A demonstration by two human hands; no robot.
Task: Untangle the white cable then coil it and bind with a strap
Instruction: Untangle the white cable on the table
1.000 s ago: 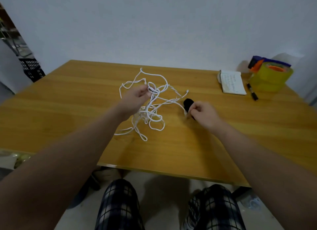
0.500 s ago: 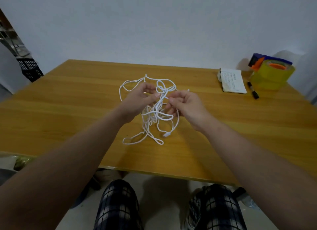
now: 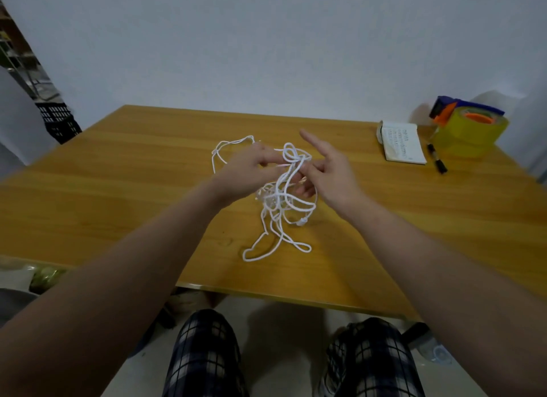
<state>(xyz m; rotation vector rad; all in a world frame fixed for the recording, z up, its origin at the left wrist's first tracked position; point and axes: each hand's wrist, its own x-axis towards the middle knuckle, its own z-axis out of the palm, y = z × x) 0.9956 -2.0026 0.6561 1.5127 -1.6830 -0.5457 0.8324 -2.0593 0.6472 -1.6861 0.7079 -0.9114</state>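
Wooden table [image 3: 118, 207] against a pale wall is carrying the whole job. The white cable [image 3: 278, 207] is hanging in a knotted clump between both hands, with its lower loops trailing on the wood. The left hand [image 3: 245, 174] is pinching strands near the top knot with curled fingers. The right hand [image 3: 328, 174] is gripping a strand with its lower fingers while the forefinger is sticking out straight. Untangling looks barely begun; coiling and binding are waiting, and no strap is showing. A notebook [image 3: 402, 143] and a tape dispenser [image 3: 467, 127] are sitting far right.
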